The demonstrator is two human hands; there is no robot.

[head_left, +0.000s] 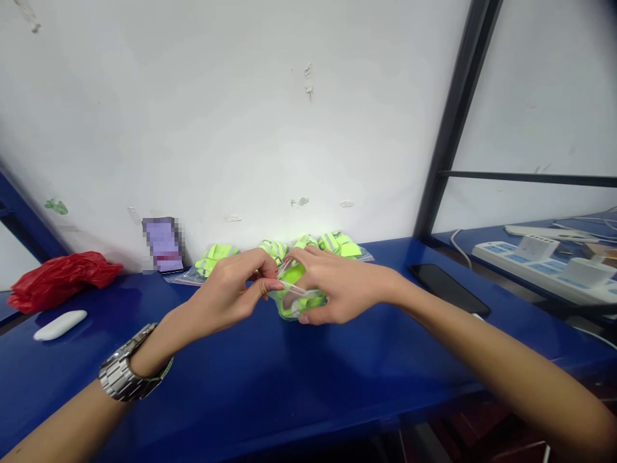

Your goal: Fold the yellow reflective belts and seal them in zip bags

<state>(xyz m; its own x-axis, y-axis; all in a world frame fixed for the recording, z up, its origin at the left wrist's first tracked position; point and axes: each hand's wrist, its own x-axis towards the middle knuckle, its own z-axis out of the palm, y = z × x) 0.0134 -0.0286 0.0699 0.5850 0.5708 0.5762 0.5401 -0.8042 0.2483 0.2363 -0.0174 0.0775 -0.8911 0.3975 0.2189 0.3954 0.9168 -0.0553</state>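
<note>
Both my hands meet over the blue table, holding a small clear plastic bag with a neon green reflective item inside. My right hand cups the bag from the right and below. My left hand, with a metal watch on its wrist, pinches the bag's top edge with thumb and fingers. Behind the hands, against the white wall, lies a row of several more neon green reflective items in clear bags.
A red plastic bag and a white oblong object lie at the left. A phone leans on the wall. A black phone lies right of my hands. A black frame post and white power strips stand at right.
</note>
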